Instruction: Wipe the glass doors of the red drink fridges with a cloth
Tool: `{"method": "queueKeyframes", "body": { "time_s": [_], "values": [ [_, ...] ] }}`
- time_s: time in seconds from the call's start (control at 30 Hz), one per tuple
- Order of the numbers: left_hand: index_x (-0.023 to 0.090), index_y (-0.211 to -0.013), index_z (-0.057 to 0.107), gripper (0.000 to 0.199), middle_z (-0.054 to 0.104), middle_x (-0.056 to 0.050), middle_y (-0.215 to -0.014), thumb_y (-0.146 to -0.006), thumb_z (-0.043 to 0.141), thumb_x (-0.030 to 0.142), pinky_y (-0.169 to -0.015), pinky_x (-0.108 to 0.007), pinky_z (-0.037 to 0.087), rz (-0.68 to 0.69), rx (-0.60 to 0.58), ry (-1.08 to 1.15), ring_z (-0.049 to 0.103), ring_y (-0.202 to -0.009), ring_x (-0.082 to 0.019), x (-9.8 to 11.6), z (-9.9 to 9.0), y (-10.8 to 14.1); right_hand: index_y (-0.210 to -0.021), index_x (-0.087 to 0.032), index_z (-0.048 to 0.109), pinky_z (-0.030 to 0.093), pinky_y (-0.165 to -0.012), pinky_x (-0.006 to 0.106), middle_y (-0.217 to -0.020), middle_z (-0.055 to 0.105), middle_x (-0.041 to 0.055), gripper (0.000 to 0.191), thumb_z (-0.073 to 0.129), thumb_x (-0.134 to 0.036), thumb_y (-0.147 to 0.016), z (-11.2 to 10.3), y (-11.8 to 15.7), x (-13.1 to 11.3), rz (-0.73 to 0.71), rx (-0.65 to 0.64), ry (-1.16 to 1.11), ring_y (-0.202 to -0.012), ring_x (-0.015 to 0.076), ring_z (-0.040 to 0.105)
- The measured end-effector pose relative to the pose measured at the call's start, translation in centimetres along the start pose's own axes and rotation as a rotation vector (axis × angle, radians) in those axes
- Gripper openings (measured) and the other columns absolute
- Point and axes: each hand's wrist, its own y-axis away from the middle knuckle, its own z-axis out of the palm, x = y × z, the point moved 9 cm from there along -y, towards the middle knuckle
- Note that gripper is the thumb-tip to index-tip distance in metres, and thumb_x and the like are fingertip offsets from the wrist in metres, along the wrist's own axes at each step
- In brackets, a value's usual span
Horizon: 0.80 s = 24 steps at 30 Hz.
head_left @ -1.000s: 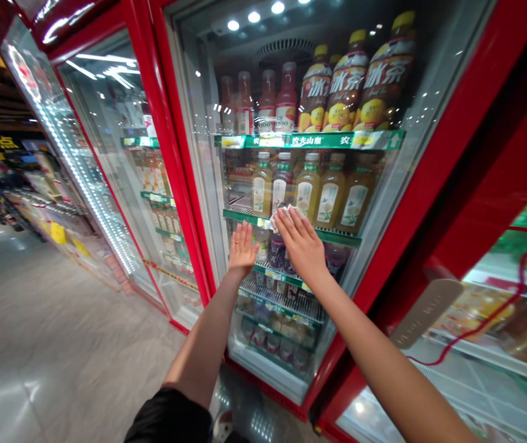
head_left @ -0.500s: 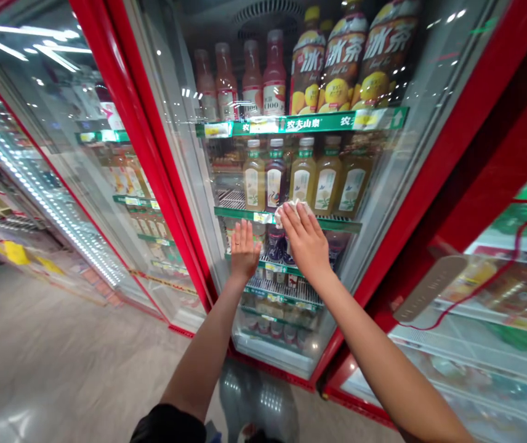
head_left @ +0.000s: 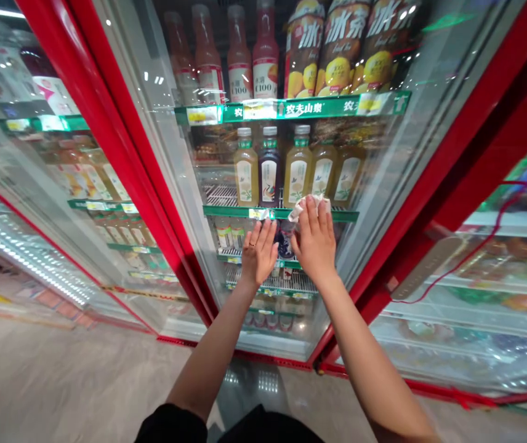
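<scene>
A glass door (head_left: 189,246) in a red frame stands in front of me, with shelves of bottles behind it. Under the fingers of my right hand (head_left: 316,243) a crumpled white cloth (head_left: 297,212) is pressed flat against the glass, at the height of the middle shelf. My left hand (head_left: 258,249) is just to its left, fingers stretched upward and palm toward the glass, holding nothing; whether it touches the pane cannot be told. Yellow and dark juice bottles (head_left: 269,175) show behind the glass above both hands.
Red door frames (head_left: 120,147) run down on both sides. At the right a grey handle-like plate (head_left: 430,267) and a red cord (head_left: 469,258) sit by another cooler. Grey floor (head_left: 83,381) lies below.
My right hand and the cloth have shifted slightly right across the glass. My left hand has also moved right, nearer to it. The view has shifted closer to the door.
</scene>
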Motion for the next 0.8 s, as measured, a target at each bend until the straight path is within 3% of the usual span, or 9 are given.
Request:
{"method": "queueKeyframes", "body": {
  "time_s": [0.07,0.17,0.33,0.43,0.53,0.67,0.8],
  "values": [
    [0.027,-0.175,0.022,0.067,0.042,-0.005,-0.175,-0.111,0.043,0.025,-0.141,-0.043,0.017,0.034,0.005,0.015,0.034,-0.166,-0.021,0.4,0.6,-0.1,-0.177,-0.031,-0.007,0.033,-0.133,0.070,-0.179,0.036,0.0141,0.089,0.041,-0.011,-0.104,-0.1,0.6,0.7,0.043,0.031,0.002,-0.167,0.0387,0.031],
    [0.028,-0.175,0.017,0.071,0.040,-0.004,-0.175,-0.110,0.045,0.024,-0.142,-0.042,0.012,0.039,-0.012,0.039,0.034,-0.166,-0.021,0.2,1.8,0.0,-0.178,-0.033,0.000,0.038,-0.128,0.074,-0.175,0.040,0.0159,0.086,0.036,-0.008,-0.104,-1.0,1.7,2.3,0.125,0.184,0.043,-0.167,0.0406,0.029],
    [0.028,-0.175,0.014,0.075,0.039,-0.003,-0.174,-0.109,0.048,0.022,-0.142,-0.040,0.001,0.053,0.125,0.048,0.029,-0.167,-0.020,0.4,1.9,0.2,-0.172,-0.035,0.034,0.054,-0.117,0.061,-0.158,0.052,0.0164,0.071,0.047,-0.014,-0.105,-2.0,1.7,3.0,0.172,0.456,0.043,-0.151,0.0364,0.050],
    [0.028,-0.175,0.013,0.077,0.040,-0.002,-0.173,-0.108,0.049,0.022,-0.141,-0.036,-0.004,0.069,0.205,0.052,0.026,-0.167,-0.017,0.7,1.4,0.3,-0.165,-0.032,0.049,0.057,-0.106,0.054,-0.144,0.063,0.0158,0.059,0.052,-0.022,-0.107,-1.4,1.3,2.7,0.183,0.415,-0.034,-0.136,0.0337,0.061],
    [0.029,-0.175,0.013,0.079,0.040,-0.002,-0.173,-0.107,0.051,0.021,-0.141,-0.036,-0.004,0.066,0.201,0.097,0.027,-0.167,-0.017,0.6,1.5,0.3,-0.152,-0.030,0.062,0.060,-0.099,0.048,-0.131,0.071,0.0129,0.046,0.054,-0.024,-0.107,-1.5,1.9,1.9,0.150,0.375,-0.052,-0.120,0.0286,0.069],
    [0.031,-0.175,0.014,0.079,0.040,-0.001,-0.173,-0.106,0.051,0.022,-0.142,-0.038,-0.003,0.056,0.182,0.114,0.028,-0.167,-0.018,0.6,1.8,0.5,-0.149,-0.029,0.059,0.062,-0.094,0.042,-0.118,0.072,0.0089,0.042,0.057,-0.025,-0.107,-3.7,2.4,2.1,0.235,0.494,-0.025,-0.107,0.0241,0.072],
    [0.028,-0.175,0.018,0.074,0.040,-0.001,-0.172,-0.108,0.048,0.024,-0.142,-0.036,-0.003,0.082,0.228,0.068,0.023,-0.167,-0.016,0.9,1.3,0.6,-0.142,-0.032,0.063,0.061,-0.098,0.042,-0.116,0.071,0.0068,0.036,0.058,-0.024,-0.107,-5.0,-0.2,1.7,0.277,0.563,-0.043,-0.110,0.0233,0.071]
  ]
}}
